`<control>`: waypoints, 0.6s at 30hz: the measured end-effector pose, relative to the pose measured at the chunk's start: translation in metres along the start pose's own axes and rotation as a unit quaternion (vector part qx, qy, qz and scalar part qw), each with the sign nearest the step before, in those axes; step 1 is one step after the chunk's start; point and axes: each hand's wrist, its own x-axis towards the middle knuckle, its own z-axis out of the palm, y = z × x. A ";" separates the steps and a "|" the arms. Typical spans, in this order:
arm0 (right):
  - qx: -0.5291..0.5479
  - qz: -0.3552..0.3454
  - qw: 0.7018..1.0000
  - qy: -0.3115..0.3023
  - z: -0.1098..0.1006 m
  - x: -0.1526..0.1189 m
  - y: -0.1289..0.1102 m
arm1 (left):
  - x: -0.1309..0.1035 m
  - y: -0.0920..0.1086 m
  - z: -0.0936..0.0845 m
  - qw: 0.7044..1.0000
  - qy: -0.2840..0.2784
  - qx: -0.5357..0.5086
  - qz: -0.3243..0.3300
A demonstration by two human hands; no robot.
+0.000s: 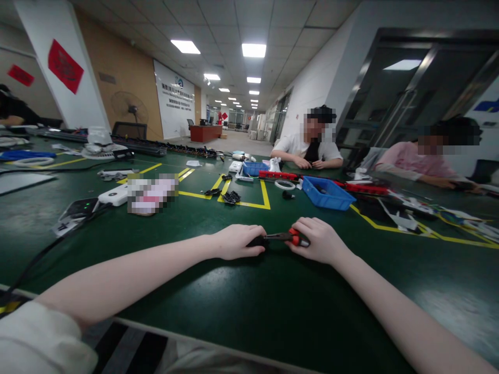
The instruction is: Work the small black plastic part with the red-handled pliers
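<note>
My right hand [316, 240] is closed around the red and black handles of a pair of needle-nose pliers [295, 238]. The pliers' thin metal jaws point left, toward my left hand [241, 242]. Between the fingers and thumb of that hand is a small black part [256, 241], mostly covered, so its kind does not show. The jaw tips meet or nearly meet this part; whether they grip it I cannot tell. Both hands are low over the green table [249, 296]. Beyond them lies a pile of small black parts [231, 197].
A blue bin [326, 193] stands ahead on the right, a smaller blue bin [255, 168] farther back. To the left lie a phone [152, 196], a white device [113, 195] and a black cable [42, 254]. Two people sit across the table, at the right. Yellow tape marks the tabletop.
</note>
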 end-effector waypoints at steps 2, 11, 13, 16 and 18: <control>0.001 -0.001 1.000 -0.008 0.001 -0.001 0.001 | 0.000 0.000 0.000 1.000 -0.004 0.005 0.003; -0.015 -0.012 1.000 0.006 0.002 -0.003 0.002 | 0.000 -0.004 0.003 1.000 0.001 -0.019 0.001; -0.019 -0.012 1.000 0.013 0.001 -0.003 0.003 | 0.000 -0.005 0.003 1.000 0.000 -0.027 -0.002; -0.024 -0.007 1.000 0.017 -0.001 -0.003 0.003 | -0.001 -0.006 0.004 0.999 0.001 -0.041 -0.003; -0.024 -0.003 1.000 0.015 -0.001 -0.003 0.003 | -0.001 -0.007 0.004 0.999 0.005 -0.050 -0.005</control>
